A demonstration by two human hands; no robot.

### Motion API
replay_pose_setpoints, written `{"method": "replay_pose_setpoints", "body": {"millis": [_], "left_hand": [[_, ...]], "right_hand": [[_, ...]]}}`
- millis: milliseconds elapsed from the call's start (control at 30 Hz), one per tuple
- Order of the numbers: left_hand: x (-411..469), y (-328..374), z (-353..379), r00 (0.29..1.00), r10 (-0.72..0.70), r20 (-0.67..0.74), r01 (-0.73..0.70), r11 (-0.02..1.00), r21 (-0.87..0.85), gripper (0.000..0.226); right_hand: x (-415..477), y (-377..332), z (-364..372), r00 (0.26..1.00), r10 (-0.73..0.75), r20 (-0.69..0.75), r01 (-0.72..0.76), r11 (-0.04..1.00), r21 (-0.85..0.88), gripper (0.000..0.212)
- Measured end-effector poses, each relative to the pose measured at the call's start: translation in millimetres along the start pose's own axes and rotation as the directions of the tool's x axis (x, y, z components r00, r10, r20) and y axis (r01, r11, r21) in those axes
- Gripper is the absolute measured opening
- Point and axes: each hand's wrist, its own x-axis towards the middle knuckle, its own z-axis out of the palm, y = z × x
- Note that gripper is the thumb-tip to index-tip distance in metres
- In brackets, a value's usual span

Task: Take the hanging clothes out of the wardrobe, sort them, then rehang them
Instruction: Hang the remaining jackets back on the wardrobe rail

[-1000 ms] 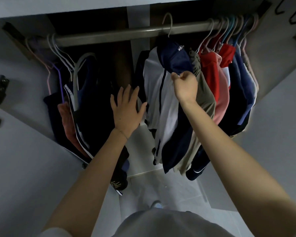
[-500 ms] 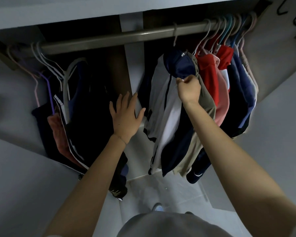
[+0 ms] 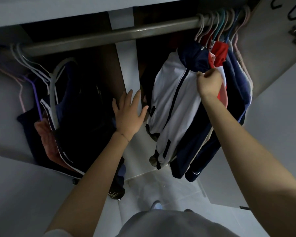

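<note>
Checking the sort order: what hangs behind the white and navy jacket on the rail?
Behind the jacket a red top, a pink top and navy clothes show. The jacket and the right hand gripping it cover the rest.

Both bare arms reach forward and up, well apart.
The left hand (image 3: 129,113) is flat, back to the camera, with fingers straight and spread and thumb out to the right. The right hand (image 3: 209,82) is higher, its fingers curled, pinching a jacket (image 3: 171,93) near the collar.
</note>
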Motion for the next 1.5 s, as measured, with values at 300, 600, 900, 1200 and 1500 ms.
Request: {"method": "replay_pose_setpoints", "body": {"millis": [300, 600, 900, 1200, 1500], "left_hand": [[-5.6, 15.7, 15.2, 0.999, 0.033, 0.041, -0.031, 0.999, -0.043, 0.073], [-18.5, 62.6, 51.1, 0.990, 0.136, 0.026, -0.132, 0.985, -0.113, 0.065], [-84.1, 118.6, 73.1, 0.961, 0.277, 0.013, -0.274, 0.956, -0.108, 0.068], [-209.0, 176.9, 100.9, 0.855, 0.475, 0.209, -0.470, 0.879, -0.076, 0.066], [-358.2, 277.7, 119.7, 0.669, 0.635, 0.386, -0.621, 0.763, -0.179, 0.066]], "right_hand": [[-24.7, 13.5, -12.2, 0.976, -0.218, 0.008, 0.218, 0.975, 0.043, 0.011], [-91.9, 62.9, -53.7, 0.867, -0.487, 0.106, 0.497, 0.830, -0.252, 0.047], [-173.2, 144.8, -119.4, 0.972, -0.170, 0.160, 0.228, 0.837, -0.497, 0.067], [-283.9, 239.0, -212.3, 0.987, 0.053, 0.149, 0.044, 0.811, -0.583, 0.064], [-406.3, 334.7, -325.2, 0.954, 0.297, -0.027, -0.262, 0.789, -0.556, 0.064]]}}
